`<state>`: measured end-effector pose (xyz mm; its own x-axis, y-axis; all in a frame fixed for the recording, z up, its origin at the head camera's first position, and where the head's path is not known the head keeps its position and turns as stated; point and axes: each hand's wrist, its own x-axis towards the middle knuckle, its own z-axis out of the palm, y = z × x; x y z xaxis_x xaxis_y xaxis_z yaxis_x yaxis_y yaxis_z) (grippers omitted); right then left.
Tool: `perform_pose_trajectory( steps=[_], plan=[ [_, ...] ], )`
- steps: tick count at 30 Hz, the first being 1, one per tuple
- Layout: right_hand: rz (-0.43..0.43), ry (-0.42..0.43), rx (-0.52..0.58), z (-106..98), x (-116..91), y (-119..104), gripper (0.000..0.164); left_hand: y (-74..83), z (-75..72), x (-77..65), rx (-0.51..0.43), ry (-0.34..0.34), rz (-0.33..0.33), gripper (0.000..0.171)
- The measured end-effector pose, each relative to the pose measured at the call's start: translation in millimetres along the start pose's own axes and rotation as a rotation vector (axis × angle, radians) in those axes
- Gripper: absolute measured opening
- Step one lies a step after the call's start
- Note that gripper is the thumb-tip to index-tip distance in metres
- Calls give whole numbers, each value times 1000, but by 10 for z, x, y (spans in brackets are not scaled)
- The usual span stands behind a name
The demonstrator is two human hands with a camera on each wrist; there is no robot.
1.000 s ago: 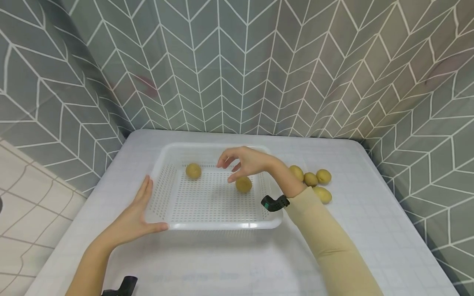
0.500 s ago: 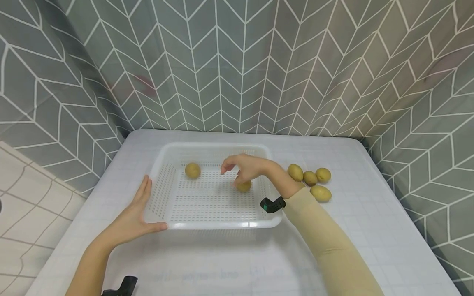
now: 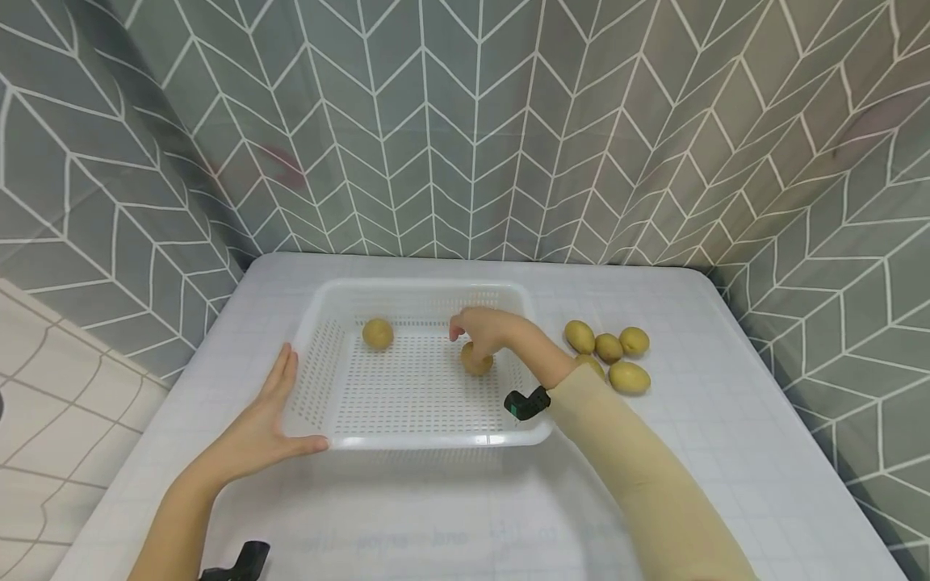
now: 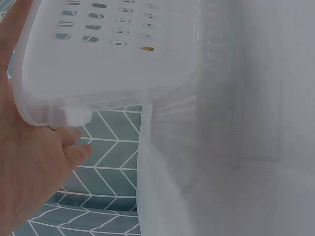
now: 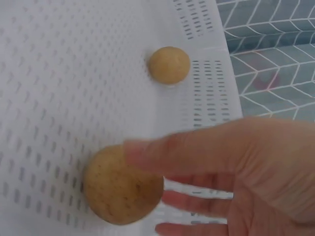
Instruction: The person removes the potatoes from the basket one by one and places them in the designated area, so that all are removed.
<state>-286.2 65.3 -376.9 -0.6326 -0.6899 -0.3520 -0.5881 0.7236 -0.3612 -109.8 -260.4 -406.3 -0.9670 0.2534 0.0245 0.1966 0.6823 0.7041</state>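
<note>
A white perforated plastic basket (image 3: 407, 442) stands on the table. My left hand (image 3: 261, 428) rests against its near-left corner, thumb along the front rim and fingers straight along the left side; the left wrist view shows this hand (image 4: 34, 162) at the basket's edge. My right hand (image 3: 490, 327) is down inside the basket, over a round potato (image 5: 118, 191). Its thumb (image 5: 167, 152) overlaps the potato's top and appears to touch it. The other fingers extend beside the potato, not visibly curled round it. A second potato (image 3: 378, 333) lies at the basket's left, apart from the hands.
Several potatoes (image 3: 630, 378) lie loose on the table right of the basket, one partly behind the right sleeve (image 3: 639, 468). A white cloth (image 3: 407, 524) covers the table. Grey curtains (image 3: 465, 145) with white chevron lines stand at the back and sides.
My right hand has moved lower and slightly right, from above the basket floor to the nearer potato, which has shifted very slightly. My left hand has stayed at the corner.
</note>
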Motion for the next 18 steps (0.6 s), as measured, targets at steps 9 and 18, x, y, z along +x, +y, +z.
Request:
perform_pose_trajectory(
  steps=[9,18],
  plan=[
    [101,-54,-50,90,29,-34,58,-14,-3,-2,10,1,1,131],
    [177,-79,-100,129,45,-70,49,-12,2,-1,5,2,0,131]
  ],
)
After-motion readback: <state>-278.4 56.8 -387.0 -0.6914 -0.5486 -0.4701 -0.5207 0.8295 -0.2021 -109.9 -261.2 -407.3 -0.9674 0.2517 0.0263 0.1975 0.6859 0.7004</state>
